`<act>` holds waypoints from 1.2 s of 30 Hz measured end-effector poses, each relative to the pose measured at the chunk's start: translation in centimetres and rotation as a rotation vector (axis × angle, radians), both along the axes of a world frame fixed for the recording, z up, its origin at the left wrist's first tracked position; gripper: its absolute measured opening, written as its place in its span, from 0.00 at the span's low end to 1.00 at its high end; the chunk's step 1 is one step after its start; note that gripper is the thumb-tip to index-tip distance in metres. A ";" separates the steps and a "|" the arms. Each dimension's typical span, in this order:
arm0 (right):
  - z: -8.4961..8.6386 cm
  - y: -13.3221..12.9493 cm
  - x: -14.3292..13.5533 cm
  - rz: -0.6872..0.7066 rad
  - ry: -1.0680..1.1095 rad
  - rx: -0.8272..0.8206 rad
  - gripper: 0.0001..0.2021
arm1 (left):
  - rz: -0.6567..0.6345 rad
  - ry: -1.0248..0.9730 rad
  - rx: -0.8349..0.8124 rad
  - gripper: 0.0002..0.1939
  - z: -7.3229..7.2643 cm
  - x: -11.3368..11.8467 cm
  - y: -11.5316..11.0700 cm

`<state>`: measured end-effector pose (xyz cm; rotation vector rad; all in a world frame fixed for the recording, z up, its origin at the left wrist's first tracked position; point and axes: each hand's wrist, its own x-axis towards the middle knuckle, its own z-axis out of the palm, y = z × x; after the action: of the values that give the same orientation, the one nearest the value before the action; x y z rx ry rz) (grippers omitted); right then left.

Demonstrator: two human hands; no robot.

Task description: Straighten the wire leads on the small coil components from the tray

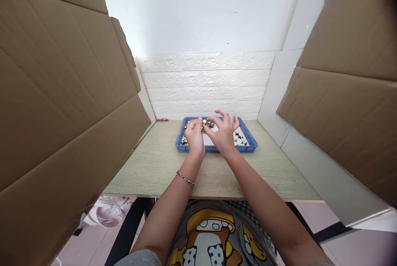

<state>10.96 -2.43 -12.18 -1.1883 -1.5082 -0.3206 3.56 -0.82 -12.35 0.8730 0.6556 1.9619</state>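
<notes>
Both hands are raised over a blue tray (252,147) with a white lining. My left hand (195,135) has its fingers pressed together around something small that I cannot make out. Close beside it, my right hand (223,131) has thumb and index finger curved toward the left fingertips, with the other fingers spread. Between and behind the hands lies a heap of small yellow and black parts (211,124). Several similar parts (244,143) are scattered at the tray's right side, and a few more lie at its left edge.
The tray rests on a pale wooden table (149,162) before a white brick-patterned wall (201,79). A red tube (162,119) lies at the back left. Cardboard panels (62,92) stand at the left and right (347,59).
</notes>
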 end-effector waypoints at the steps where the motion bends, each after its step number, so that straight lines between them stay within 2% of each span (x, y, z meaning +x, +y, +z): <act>1: 0.0 0.0 0.0 -0.002 -0.001 -0.001 0.07 | 0.000 -0.005 -0.003 0.10 0.0 0.1 0.0; 12: 0.4 0.4 0.5 0.091 0.060 -0.025 0.07 | -0.045 -0.045 -0.141 0.09 0.8 -0.7 -0.4; 17: 0.5 0.6 0.7 0.122 0.043 -0.025 0.08 | -0.067 -0.033 -0.133 0.07 1.1 -0.8 -0.5; 29: 1.0 0.7 1.1 0.183 0.104 -0.073 0.08 | -0.156 0.025 -0.112 0.08 0.9 -1.4 -0.2; 36: 0.8 1.0 1.3 0.195 0.078 -0.058 0.07 | -0.128 0.029 -0.056 0.09 0.9 -1.3 -0.1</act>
<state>12.23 -1.44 -11.34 -1.0765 -1.5598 -0.0992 2.23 -0.93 -11.40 0.8882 0.6523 1.8115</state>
